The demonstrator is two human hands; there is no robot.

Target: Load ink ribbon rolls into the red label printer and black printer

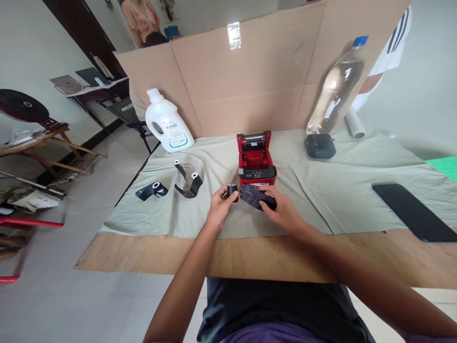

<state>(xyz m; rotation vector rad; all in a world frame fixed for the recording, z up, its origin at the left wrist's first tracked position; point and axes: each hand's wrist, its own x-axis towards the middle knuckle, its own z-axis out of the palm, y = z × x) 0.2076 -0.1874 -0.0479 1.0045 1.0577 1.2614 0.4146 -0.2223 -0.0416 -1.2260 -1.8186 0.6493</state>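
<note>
My left hand [222, 204] is closed around a small black paper roll [232, 190], gripped between thumb and fingers. Just right of it, my right hand [280, 205] pinches a second black paper roll [253, 196] with a loose, scuffed strip pointing toward the first. Whether the two pieces are joined I cannot tell. Directly behind both hands stands a small red and black receipt printer [256, 162] with its lid raised and its red bay exposed. To the left on the cloth lie a black roll with a white core [157, 189] and a partly unwound black roll [193, 186].
A white jug [167, 121] and a large clear bottle [337, 90] stand before a cardboard panel [250, 71]. A black box-like object [320, 146] sits by the bottle. At right lies a dark phone [414, 209]. People are partly visible behind the panel.
</note>
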